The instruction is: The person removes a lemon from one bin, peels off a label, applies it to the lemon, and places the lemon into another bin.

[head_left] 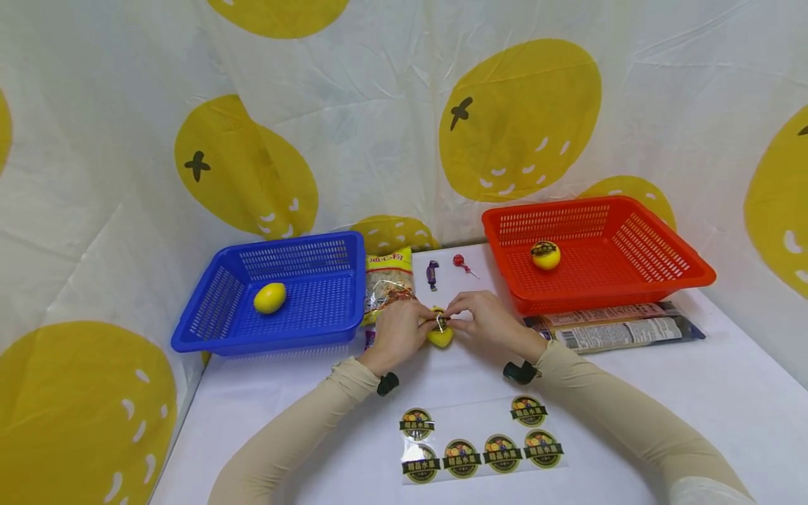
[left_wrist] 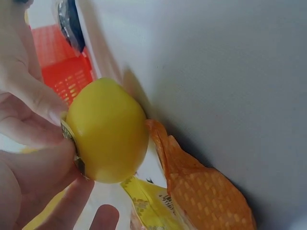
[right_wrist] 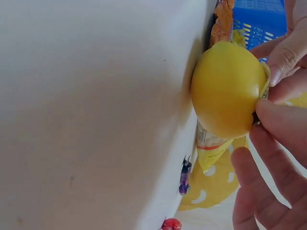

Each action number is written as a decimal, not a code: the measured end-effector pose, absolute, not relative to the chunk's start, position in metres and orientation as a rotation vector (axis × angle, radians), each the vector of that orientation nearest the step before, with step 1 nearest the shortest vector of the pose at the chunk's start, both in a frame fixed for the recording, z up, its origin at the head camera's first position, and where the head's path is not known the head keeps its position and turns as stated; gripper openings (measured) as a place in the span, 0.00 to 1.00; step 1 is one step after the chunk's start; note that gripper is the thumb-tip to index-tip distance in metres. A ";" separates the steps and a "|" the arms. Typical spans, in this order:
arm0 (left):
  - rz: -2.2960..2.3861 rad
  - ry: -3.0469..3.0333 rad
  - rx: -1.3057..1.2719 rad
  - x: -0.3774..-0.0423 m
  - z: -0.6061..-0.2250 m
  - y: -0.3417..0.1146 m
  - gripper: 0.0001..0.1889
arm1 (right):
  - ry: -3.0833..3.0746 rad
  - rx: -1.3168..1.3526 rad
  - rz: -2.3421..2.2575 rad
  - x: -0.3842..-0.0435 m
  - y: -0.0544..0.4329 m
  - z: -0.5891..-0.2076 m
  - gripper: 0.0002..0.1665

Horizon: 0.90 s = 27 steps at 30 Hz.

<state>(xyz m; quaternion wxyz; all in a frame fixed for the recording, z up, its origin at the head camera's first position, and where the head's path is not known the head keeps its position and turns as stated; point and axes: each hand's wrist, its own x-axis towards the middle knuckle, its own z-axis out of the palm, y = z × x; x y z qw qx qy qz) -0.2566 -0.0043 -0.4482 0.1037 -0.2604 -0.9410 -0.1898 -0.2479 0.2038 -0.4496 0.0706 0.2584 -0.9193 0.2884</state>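
Observation:
A yellow lemon [head_left: 440,338] rests on the white table between the two hands. On its side is a round black-and-gold sticker [left_wrist: 73,143], its rim standing slightly off the skin in the right wrist view. My left hand [head_left: 400,331] pinches one edge of the sticker with thumb and finger. From the other side, my right hand [head_left: 489,322] pinches the opposite edge, its remaining fingers spread in the right wrist view. Nearer the body lies a clear sheet [head_left: 467,419] with several matching stickers.
At left a blue basket [head_left: 297,340] holds a plain lemon [head_left: 270,298]. The red basket [head_left: 606,286] at right holds a stickered lemon [head_left: 546,256]. Behind the hands lie a yellow-topped food bag [head_left: 390,270], a purple candy [head_left: 432,275] and a red lollipop [head_left: 459,261]. A flat package [head_left: 621,333] lies before the red basket.

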 end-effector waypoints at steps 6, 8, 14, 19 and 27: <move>-0.542 -2.807 -0.798 -0.255 -0.447 -0.005 0.13 | -2.809 0.792 0.907 -0.249 0.206 -0.449 0.21; -0.547 -2.814 -0.808 -0.255 -0.447 -0.005 0.14 | -2.800 0.803 0.920 -0.249 0.206 -0.450 0.22; -0.566 -2.814 -0.821 -0.257 -0.447 -0.004 0.14 | -2.803 0.777 1.016 -0.251 0.205 -0.450 0.22; -0.574 -2.816 -0.820 -0.259 -0.448 -0.003 0.14 | -2.843 0.721 1.013 -0.253 0.204 -0.448 0.21; -0.596 -2.848 -0.821 -0.256 -0.448 -0.003 0.15 | -2.879 0.709 0.967 -0.254 0.204 -0.444 0.20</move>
